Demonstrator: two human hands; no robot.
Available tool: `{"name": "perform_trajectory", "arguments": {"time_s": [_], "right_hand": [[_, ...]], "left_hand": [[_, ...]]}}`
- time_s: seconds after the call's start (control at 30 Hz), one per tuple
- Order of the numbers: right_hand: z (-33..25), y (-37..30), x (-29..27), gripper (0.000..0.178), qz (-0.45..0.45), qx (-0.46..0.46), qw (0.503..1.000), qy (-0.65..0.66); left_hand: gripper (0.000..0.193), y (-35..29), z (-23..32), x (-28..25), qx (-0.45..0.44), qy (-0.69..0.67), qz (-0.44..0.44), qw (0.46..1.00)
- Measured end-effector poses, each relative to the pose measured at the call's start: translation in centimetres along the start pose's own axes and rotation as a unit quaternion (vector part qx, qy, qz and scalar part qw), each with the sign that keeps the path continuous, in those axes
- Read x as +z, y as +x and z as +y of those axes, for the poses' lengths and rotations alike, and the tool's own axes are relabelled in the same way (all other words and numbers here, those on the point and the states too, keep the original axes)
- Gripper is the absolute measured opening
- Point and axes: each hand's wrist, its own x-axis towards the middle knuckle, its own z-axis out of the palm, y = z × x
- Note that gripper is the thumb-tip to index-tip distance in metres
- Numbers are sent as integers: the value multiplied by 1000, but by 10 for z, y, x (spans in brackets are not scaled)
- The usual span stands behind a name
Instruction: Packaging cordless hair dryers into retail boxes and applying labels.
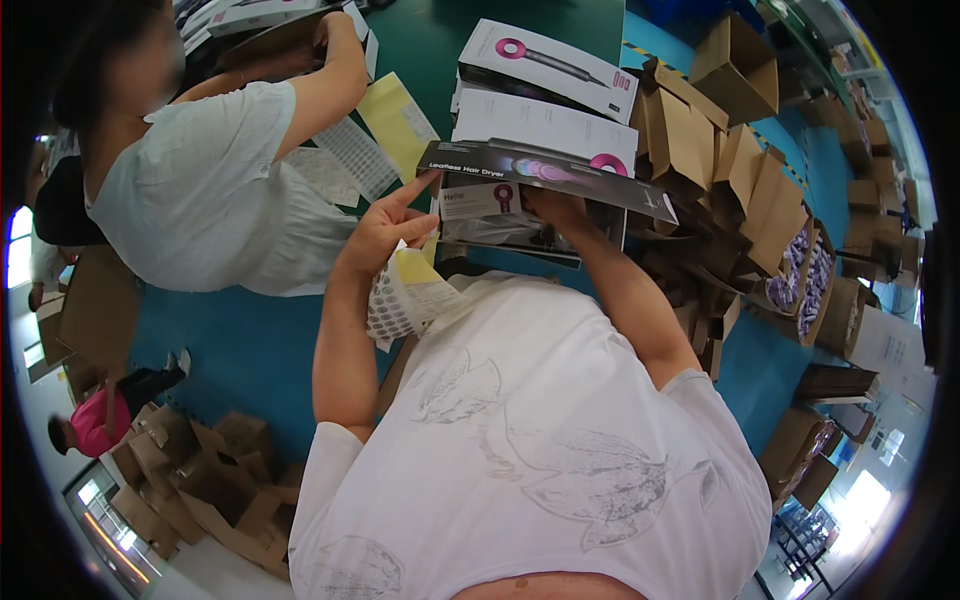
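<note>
Directly ahead on the green table, a hair dryer box (510, 235) lies with its printed dark flap (545, 180) raised. My left hand (385, 232) is at the left side of this box, index finger stretched toward the flap's end and the other fingers apart. Just below that hand hangs a curled sheet of round stickers (395, 305), against my shirt. My right hand (556, 208) reaches under the flap, over the box's opening; its fingers are hidden. Between the hands shows a small white printed panel (480, 201) with a pink dryer picture.
Behind it, more white hair dryer boxes (550, 65) are stacked. Yellow paper (398, 115) and a sticker sheet (355, 155) lie to the left, beside a co-worker (225, 190) handling boxes. Opened brown cartons (690, 150) crowd the right; others (215, 470) stand at lower left.
</note>
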Motion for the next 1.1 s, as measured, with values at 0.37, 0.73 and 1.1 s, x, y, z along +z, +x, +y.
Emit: {"name": "perform_trajectory", "arguments": {"time_s": [0.37,0.73,1.1], "right_hand": [[-16,-61,-64,18,189,36,979,62],[-2,-58,-78,23,92,-113,988,43],[-3,-69,-74,62,54,19,991,-124]], "left_hand": [[69,-2,-10,-4,0,-40,-19,999],[65,5,-8,-3,-5,-16,-20,1000],[64,7,-3,-3,-12,-31,-29,999]]}}
